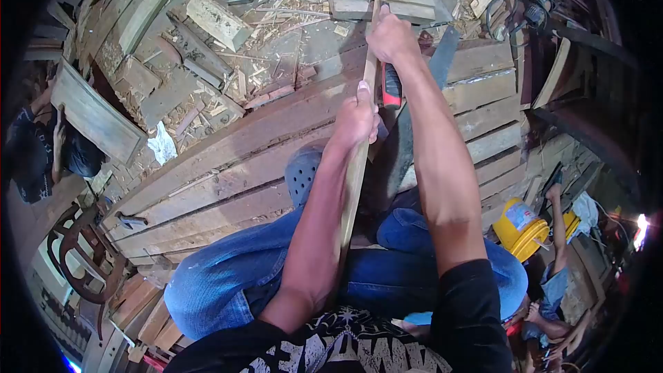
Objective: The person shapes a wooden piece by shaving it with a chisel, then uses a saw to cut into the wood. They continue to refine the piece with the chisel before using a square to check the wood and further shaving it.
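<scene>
My left hand [356, 119] is closed around a long, narrow wooden strip [357, 176], its thumb lying along the wood. The strip runs from my lap up past the top of the view. Farther along it, my right hand [394, 38] is a fist beside the strip, around a tool with a black-and-red handle [391, 86]. The handle's red end sticks out below the fist; the tool's working part cannot be made out. Under the strip lies a low platform of wooden planks [228, 148]. A grey clog [302, 174] shows beside my left forearm.
Wood blocks [217, 21], offcuts and shavings cover the floor ahead. A corded power tool [535, 10] lies at upper right. At left a person holds a curved board [97, 112]. A yellow bucket [519, 228] stands at right, near another person's bare leg [558, 224].
</scene>
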`<state>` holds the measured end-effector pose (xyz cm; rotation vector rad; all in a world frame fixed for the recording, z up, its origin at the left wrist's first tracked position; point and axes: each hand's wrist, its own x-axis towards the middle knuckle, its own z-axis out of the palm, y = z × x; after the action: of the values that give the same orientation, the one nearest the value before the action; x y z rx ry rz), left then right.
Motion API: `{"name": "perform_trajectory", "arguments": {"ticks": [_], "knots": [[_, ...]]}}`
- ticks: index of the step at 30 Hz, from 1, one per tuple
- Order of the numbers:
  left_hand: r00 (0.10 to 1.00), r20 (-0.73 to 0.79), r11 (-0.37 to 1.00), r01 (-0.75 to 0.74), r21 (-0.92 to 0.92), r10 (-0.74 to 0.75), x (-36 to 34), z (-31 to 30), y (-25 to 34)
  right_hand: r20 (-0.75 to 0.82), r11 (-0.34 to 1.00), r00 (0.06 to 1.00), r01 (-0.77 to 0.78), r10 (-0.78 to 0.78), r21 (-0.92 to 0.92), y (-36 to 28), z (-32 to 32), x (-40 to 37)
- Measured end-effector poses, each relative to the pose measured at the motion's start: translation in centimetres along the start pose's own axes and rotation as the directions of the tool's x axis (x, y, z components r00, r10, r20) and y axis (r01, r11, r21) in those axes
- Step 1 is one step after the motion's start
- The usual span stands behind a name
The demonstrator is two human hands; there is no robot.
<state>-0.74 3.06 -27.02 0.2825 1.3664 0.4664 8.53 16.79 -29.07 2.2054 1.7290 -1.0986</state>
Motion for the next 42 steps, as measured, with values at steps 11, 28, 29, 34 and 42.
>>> {"name": "perform_trajectory", "arguments": {"ticks": [11,28,29,34,42], "knots": [[0.999,0.048,0.999,0.021,-0.045,-0.019,0.1,-0.4,-0.1,-0.007,1.0,1.0,-0.012,0.012,0.007,-0.2,-0.6,3.4],[0.998,0.021,0.995,0.067,-0.079,-0.066,-0.7,-0.1,0.4,-0.011,0.998,0.999,-0.046,0.046,-0.047,-0.4,-0.2,7.3],[0.998,0.018,0.994,0.066,-0.083,-0.065,-0.6,-0.2,0.6,-0.012,0.997,0.999,-0.053,0.052,-0.06,-0.6,-0.3,7.6],[0.998,0.016,0.994,0.069,-0.084,-0.068,-0.7,-0.2,0.6,-0.037,0.99,0.998,0.047,-0.052,-0.134,0.7,1.1,9.7],[0.997,-0.015,0.995,0.076,-0.067,-0.077,-0.9,0.0,1.0,0.029,0.997,0.997,-0.077,0.077,-0.026,-0.9,-0.8,8.3]]}}
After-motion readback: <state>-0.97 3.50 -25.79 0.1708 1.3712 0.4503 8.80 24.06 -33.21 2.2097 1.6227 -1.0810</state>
